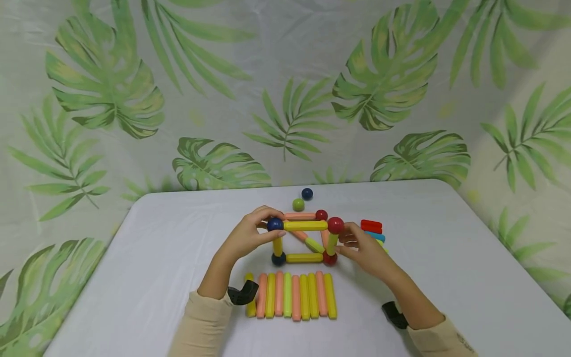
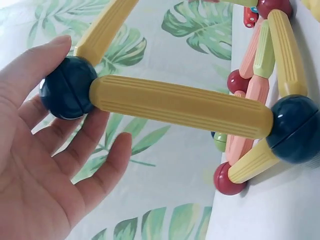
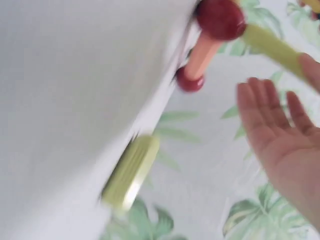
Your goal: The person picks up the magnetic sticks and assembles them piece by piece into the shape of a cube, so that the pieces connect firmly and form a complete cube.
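Being pinched by left hand (image 1: pixel 250 233), head: glossy dark-blue ball (image 1: pixel 275 224) of yellow-stick frame (image 1: pixel 305 226) on white table (image 1: pixel 134 277) | left wrist: ridged yellow stick (image 2: pixel 180 106) attached | right wrist: right hand (image 3: pixel 285 135) loosely extended, another yellow stick (image 3: pixel 275 48) overlapped by thumb

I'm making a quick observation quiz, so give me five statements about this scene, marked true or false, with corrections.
1. The left hand holds the upper dark blue ball. True.
2. The upper front stick, joining that ball to the upper red ball, is green. False: it is yellow.
3. The row of sticks includes pink and yellow ones. True.
4. The loose green ball lies nearer the person than that row. False: it lies beyond it.
5. The right hand holds a blue stick. False: it is beside a yellow upright.
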Available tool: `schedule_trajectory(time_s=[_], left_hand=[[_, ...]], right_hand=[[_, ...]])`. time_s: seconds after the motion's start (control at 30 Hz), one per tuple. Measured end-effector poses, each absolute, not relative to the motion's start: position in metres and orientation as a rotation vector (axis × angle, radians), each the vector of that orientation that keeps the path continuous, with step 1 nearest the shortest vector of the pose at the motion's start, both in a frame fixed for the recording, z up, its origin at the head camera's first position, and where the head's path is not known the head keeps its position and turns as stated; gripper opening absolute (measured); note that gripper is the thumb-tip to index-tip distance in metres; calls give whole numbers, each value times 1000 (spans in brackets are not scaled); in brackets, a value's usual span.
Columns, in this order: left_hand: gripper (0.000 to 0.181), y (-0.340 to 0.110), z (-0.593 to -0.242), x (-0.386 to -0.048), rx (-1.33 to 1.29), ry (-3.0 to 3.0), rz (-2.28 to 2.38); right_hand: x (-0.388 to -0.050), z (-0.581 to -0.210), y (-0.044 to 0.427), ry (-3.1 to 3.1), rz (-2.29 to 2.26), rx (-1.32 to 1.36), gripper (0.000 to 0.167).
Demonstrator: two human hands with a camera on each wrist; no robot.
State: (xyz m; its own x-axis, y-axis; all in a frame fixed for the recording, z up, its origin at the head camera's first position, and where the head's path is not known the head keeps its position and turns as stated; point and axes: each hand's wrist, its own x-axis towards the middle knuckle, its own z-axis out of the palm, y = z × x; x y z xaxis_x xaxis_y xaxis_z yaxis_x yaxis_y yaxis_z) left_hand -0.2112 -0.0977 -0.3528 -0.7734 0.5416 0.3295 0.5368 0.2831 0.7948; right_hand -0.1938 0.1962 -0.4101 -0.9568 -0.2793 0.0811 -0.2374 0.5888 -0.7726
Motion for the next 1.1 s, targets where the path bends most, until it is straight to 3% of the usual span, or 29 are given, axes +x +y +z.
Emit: schedule_trajectory(time_s=[0.2,0.43,0.57,0.73,1.1], left_hand=[[36,-115,-370,-217,995,2634,1516],[29,-144,-397,-186,658,2867,1317],[28,-149,-416,-172,471,2827,1128],[35,-147,-429,-165,438,2693,925],[40,-138,-422,-152,367,2611,874]], right_hand=[[-185,-400,238,2904,-1157,-486,43],[-182,-413,275,2960,-979,-542,39],[-185,-421,281,2941,-939,-537,38],[-189,-431,281,2931,-896,-508,39],[-190,-435,272,2938,-674,-411,26]])
